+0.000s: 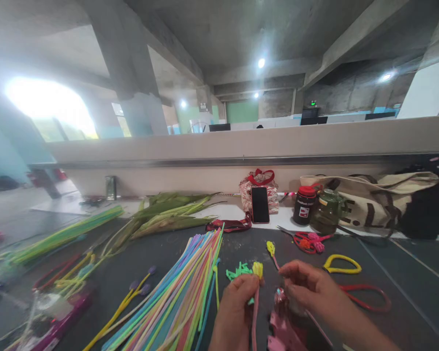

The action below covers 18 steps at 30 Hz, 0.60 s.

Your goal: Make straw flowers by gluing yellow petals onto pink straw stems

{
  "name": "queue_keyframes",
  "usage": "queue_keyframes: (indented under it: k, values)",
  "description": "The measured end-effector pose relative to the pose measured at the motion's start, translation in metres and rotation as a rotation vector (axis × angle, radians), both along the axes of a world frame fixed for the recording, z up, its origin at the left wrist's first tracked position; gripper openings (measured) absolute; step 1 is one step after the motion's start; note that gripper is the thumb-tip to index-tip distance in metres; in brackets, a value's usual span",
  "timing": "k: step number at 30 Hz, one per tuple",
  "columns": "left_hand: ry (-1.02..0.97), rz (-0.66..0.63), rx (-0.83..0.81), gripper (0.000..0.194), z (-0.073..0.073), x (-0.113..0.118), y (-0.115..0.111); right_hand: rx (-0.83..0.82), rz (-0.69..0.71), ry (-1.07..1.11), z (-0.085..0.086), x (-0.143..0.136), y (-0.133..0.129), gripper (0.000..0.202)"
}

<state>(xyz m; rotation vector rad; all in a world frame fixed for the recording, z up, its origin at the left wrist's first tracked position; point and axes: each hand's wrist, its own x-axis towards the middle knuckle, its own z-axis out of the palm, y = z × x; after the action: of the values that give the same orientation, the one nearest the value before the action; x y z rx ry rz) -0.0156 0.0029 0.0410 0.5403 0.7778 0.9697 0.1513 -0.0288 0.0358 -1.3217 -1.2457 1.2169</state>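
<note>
My left hand (237,300) pinches a pink straw stem topped with a small yellow frilled flower (257,269), and a green frilled piece (238,271) lies just behind it. My right hand (310,287) hovers beside it, with fingers curled over a pink shiny packet (283,321) on the dark mat (405,292). Another yellow-tipped pink stem (271,251) lies on the mat just beyond my hands.
A fan of many coloured straws (182,287) lies left of my hands. Green leaves (168,214) and a green straw bundle (66,234) lie farther left. Scissors with red handles (303,239), yellow and red loops (341,265), a phone (260,204), jars (304,204) and a canvas bag (372,200) sit behind.
</note>
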Motion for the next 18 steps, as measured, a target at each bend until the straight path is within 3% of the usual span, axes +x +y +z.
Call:
queue_keyframes:
  k: [3,6,8,11,15,18]
  values:
    - [-0.035,0.003,-0.013,0.029,0.008,-0.011,0.0,0.01,0.039,-0.158,-0.006,0.008,-0.018,0.02]
    - [-0.136,-0.072,-0.001,0.029,0.011,-0.024,0.005,0.069,0.023,-0.593,-0.018,0.007,-0.039,0.013]
    - [-0.21,-0.078,0.028,0.028,0.012,-0.031,0.009,0.112,0.022,-0.909,-0.031,0.001,-0.047,0.023]
    - [-0.238,-0.035,0.047,0.024,0.012,-0.035,0.014,0.108,-0.006,-1.215,-0.05,-0.012,-0.048,0.044]
    - [-0.177,-0.007,0.039,0.024,0.01,-0.033,0.017,0.055,0.028,-1.319,-0.062,-0.019,-0.039,0.042]
    - [-0.127,0.002,0.042,0.029,0.01,-0.031,0.018,0.087,-0.003,-1.241,-0.055,-0.015,-0.038,0.038]
